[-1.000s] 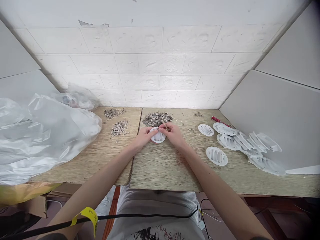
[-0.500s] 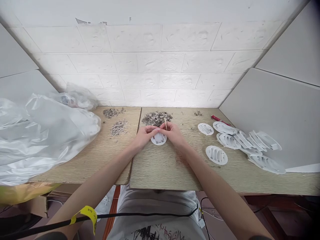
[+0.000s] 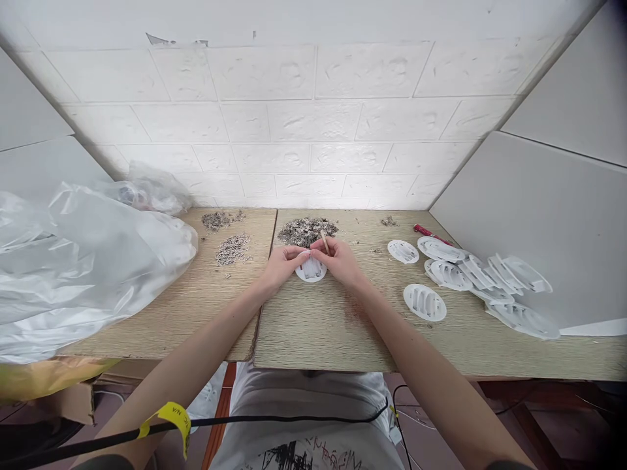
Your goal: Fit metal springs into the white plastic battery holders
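Note:
My left hand (image 3: 285, 266) grips the upper left rim of a round white plastic battery housing (image 3: 311, 271) between thumb and fingers. Small metal pieces show in the housing's slots. My right hand (image 3: 337, 260) closes on its upper right rim, and a thin tan stick-like tool (image 3: 324, 241) sticks up from between those fingers. Both thumbs meet at the housing's top edge; whatever lies under the fingertips there is too small to make out. Just behind my hands lies a heap of small metal contact pieces (image 3: 306, 230).
More small metal parts lie in piles (image 3: 234, 250) to the left. Loose white housings (image 3: 424, 303) and a stack of several (image 3: 490, 277) lie right, by a red pen-like tool (image 3: 431, 234). A large plastic bag (image 3: 98, 261) covers the left side. A black cable (image 3: 274, 420) crosses below.
Almost nothing differs. Both hands keep their hold on the housing, with the right fingers and the stick shifting very slightly.

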The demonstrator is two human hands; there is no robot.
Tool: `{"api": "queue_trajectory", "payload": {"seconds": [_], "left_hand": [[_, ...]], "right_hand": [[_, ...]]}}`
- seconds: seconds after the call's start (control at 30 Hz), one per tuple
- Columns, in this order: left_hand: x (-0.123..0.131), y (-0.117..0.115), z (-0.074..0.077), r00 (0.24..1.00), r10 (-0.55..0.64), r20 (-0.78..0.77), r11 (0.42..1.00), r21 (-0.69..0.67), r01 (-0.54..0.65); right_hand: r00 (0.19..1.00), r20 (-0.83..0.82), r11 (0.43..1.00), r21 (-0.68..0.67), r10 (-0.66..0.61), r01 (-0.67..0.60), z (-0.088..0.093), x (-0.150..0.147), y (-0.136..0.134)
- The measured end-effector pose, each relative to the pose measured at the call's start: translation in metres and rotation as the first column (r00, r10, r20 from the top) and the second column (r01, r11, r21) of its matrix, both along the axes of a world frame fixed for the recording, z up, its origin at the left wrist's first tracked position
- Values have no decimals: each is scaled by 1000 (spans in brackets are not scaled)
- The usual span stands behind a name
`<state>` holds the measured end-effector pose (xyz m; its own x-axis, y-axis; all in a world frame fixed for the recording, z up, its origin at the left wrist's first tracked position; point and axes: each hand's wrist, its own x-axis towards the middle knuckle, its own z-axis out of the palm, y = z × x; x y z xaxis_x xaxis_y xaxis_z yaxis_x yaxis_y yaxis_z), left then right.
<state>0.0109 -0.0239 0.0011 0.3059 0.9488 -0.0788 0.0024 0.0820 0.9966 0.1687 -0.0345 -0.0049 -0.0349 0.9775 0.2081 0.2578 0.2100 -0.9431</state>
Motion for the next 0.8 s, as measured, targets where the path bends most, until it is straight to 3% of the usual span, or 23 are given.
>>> {"api": "queue_trajectory", "payload": {"seconds": [0.1, 0.2, 0.63, 0.8], "left_hand": [[-1, 0, 1, 1000, -3, 0, 1000, -18, 3], [-1, 1, -2, 1000, -10, 24, 1000, -18, 10], [-2, 6, -8, 993, -13, 117, 997, -71, 21], [-1, 6, -8, 994, -21, 107, 998, -53, 27]], "right_hand": [[959, 274, 980, 201, -67, 11, 3, 2, -1], [919, 387, 950, 308, -78, -48, 4, 4, -1], [979, 203, 998, 57, -16, 5, 4, 0, -1], [976, 218, 996, 90, -30, 10, 6, 1, -2]]}}
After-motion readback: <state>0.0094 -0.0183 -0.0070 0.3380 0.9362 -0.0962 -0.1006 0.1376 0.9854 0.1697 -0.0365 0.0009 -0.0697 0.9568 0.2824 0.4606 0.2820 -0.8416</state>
